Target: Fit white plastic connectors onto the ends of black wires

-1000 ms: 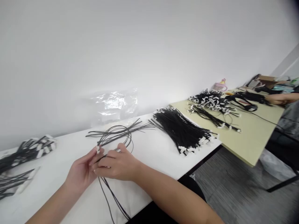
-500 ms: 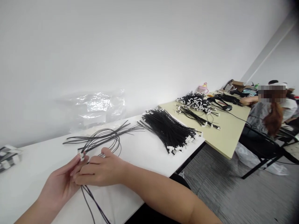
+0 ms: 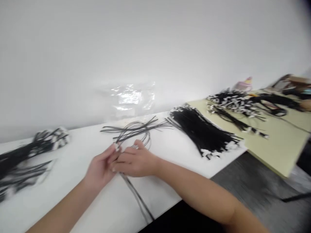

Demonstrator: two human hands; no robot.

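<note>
My left hand point(image 3: 100, 168) and my right hand point(image 3: 134, 161) meet over the white table point(image 3: 73, 200). Together they pinch a few thin black cables point(image 3: 136, 194) that end in small white connectors near my left fingertips. The cables run down from under my hands toward the table's front edge. Beyond my fingers lies a loose looped bunch of black cables point(image 3: 136, 131). The picture is smeared by motion.
A large fanned pile of black cables point(image 3: 202, 131) with white ends lies to the right. More cable bundles point(image 3: 26, 155) sit at the left. A crumpled clear plastic bag point(image 3: 131, 98) leans on the wall. A yellow table point(image 3: 277, 136) at the right carries further cable heaps point(image 3: 233, 103).
The view has swung back to the left, so the person seated at the yellow table is out of sight. My hands keep their pinch on the cables.
</note>
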